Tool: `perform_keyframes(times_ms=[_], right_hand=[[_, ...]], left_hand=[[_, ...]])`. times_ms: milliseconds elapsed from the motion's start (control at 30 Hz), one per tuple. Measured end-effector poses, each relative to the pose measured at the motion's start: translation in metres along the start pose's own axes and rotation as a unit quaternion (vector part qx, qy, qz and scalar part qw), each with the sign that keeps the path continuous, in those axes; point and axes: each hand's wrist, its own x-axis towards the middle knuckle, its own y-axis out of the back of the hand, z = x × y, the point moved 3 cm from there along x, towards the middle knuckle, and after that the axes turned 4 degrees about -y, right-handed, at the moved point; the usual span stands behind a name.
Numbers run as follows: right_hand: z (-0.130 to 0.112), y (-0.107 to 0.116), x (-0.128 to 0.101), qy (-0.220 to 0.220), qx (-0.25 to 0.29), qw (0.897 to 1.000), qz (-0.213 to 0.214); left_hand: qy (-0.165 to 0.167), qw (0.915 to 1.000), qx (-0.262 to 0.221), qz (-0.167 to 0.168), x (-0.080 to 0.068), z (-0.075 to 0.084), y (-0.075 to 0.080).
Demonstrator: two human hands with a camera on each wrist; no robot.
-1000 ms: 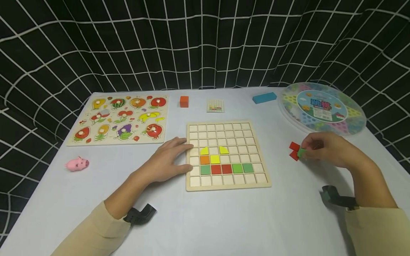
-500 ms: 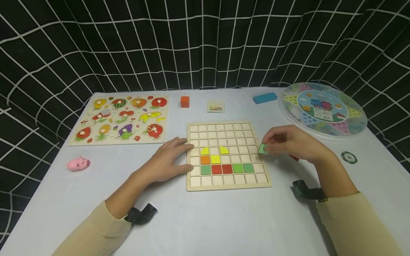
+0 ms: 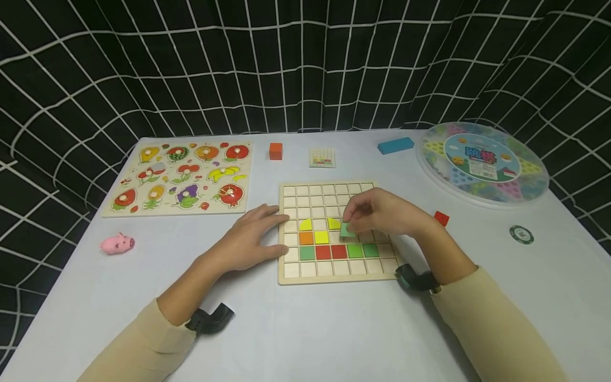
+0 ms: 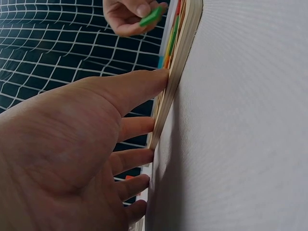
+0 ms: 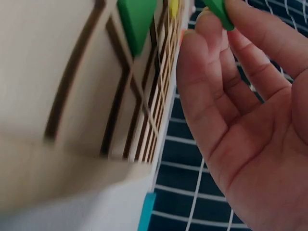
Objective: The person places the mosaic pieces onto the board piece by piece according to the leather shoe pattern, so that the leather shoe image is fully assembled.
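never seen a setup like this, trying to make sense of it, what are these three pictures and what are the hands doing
There is no machine here: a person wears three cameras, one on the head and one on each wrist. The wide picture is the head view. In it the left hand rests flat against the edge of the wooden grid board, and the right hand pinches a green tile over the board. The two close-ups are the wrist views of the same hands. Also on the table lie a fruit puzzle, a pink pig toy, an orange block, a blue block, a red piece and a round game case.
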Motion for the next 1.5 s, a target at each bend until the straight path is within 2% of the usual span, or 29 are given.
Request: perform_keyframes(times_ms=[267, 667, 867, 1100, 1333, 1500], right_hand=[[-0.009, -0.016, 0.012, -0.016, -0.035, 0.999, -0.005], [-0.017, -0.024, 0.014, -0.032, -0.11, 0.993, 0.024], [-0.019, -0.025, 0.013, -0.045, -0.124, 0.991, 0.03], [-0.021, -0.026, 0.011, -0.032, -0.138, 0.989, 0.035], [-0.012, -0.014, 0.002, -0.016, -0.102, 0.994, 0.034], [-0.001, 0.001, -0.012, -0.027, -0.077, 0.996, 0.041]], left_hand=[[-0.001, 1.0, 0.002, -0.003, 0.0, 0.0, 0.0], [0.0, 1.0, 0.004, -0.009, -0.001, 0.0, 0.002], [0.0, 1.0, 0.002, -0.008, -0.001, 0.001, 0.002], [0.001, 1.0, 0.002, -0.008, 0.0, 0.001, 0.002], [0.001, 1.0, 0.001, -0.009, 0.001, 0.001, 0.001], [0.002, 0.9999, 0.002, -0.01, 0.0, 0.002, 0.002]])
